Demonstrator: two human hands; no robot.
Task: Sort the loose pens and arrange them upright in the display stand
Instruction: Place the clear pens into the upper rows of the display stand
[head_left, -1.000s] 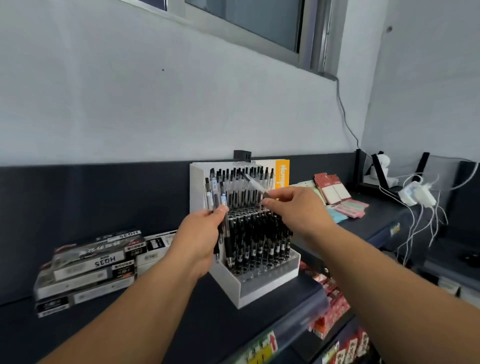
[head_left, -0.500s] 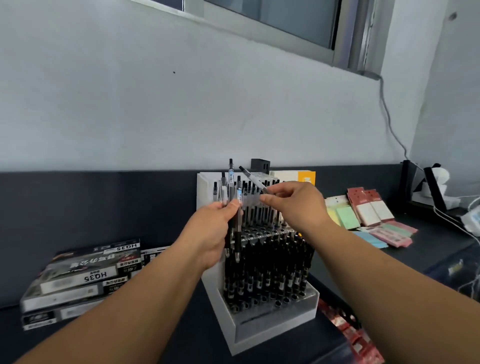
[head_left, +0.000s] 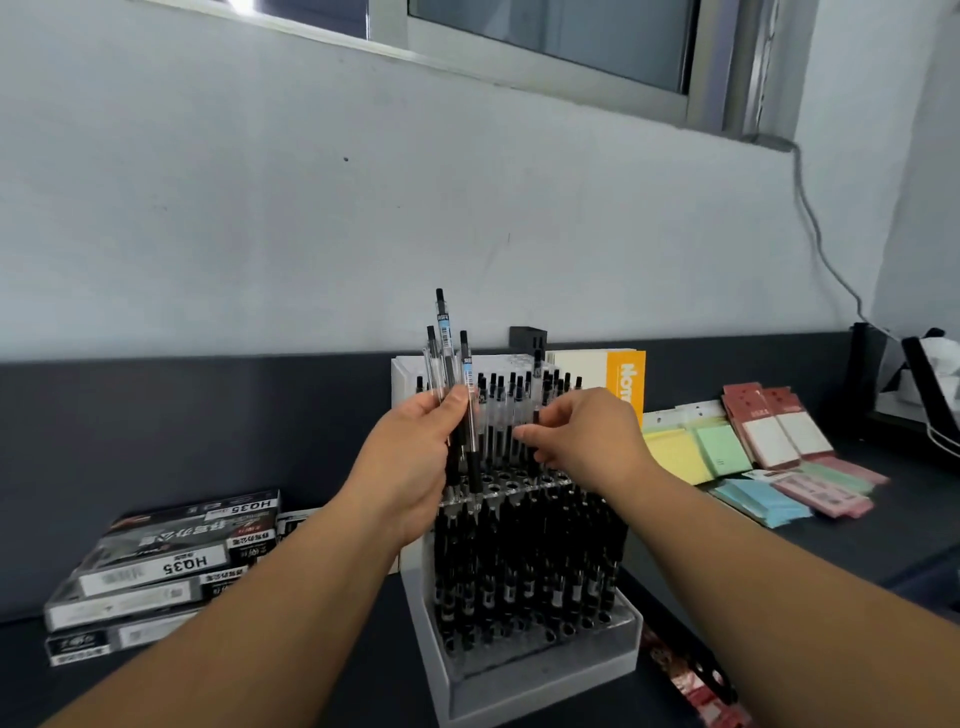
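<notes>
The left hand (head_left: 415, 462) is wrapped round a bundle (head_left: 443, 332) of clear-barrelled pens with dark grips, held upright in front of the stand's left edge. 3 black tops poke above the fingers. The right hand (head_left: 587, 441) is just beside it, apart from it, with thumb and fingertips pinched on 1 pen (head_left: 537, 387). That pen stands upright among the back row, with its lower end hidden behind the fingers.

The stand (head_left: 519, 670) is white with clear tiers and sits on a dark shelf (head_left: 841, 551) against the wall. Its upper tier has a row of stored pens (head_left: 501, 395) at the back and open holes in front. The lower tier is packed with black pens (head_left: 524, 571).

To the left lies a stack of flat boxes (head_left: 156, 564) marked HQ35. Behind the stand leans a white card with an orange edge (head_left: 626, 379). To the right lie pastel note pads (head_left: 675, 454) and red packets (head_left: 774, 431).
</notes>
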